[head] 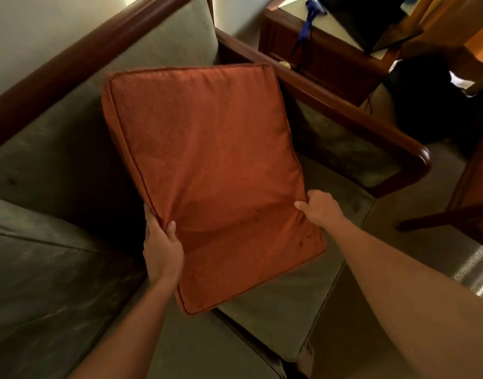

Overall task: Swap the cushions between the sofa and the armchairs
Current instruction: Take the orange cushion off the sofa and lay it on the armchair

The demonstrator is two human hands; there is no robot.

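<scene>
Sofa (57,149): grey-green upholstery in a dark wood frame, backrest running along the upper left, seat cushions filling the lower frame, wooden armrest (344,113) closing the right end. Beyond the armrest a side table (330,50) with dark items on top; part of another wooden seat frame (467,198) at the right edge, possibly an armchair, too cropped to confirm. Orange cushion (204,170): rectangular, piped edges, held over the sofa's right-end seat, tilted with its far end up toward the backrest corner and armrest; contact of that far end with the backrest not resolvable. Long axis running away from the body, near short edge low and close, far short edge high. Left hand (161,247) clamped on the left long edge near the lower corner, thumb on the face, fingers wrapped behind. Right hand (321,207) pinching the right long edge slightly farther up, fabric puckered under the thumb. Both grips on the near half, so most of the cushion mass lies beyond the hands, toward the backrest. Judged: cushion either being set against or drawn off this sofa corner; direction not determinable. Either way, the move turns on that forward overhang; far end likely to droop or swing unless both hands keep the edges level. Hands about equally near, left slightly closer to the body.
</scene>
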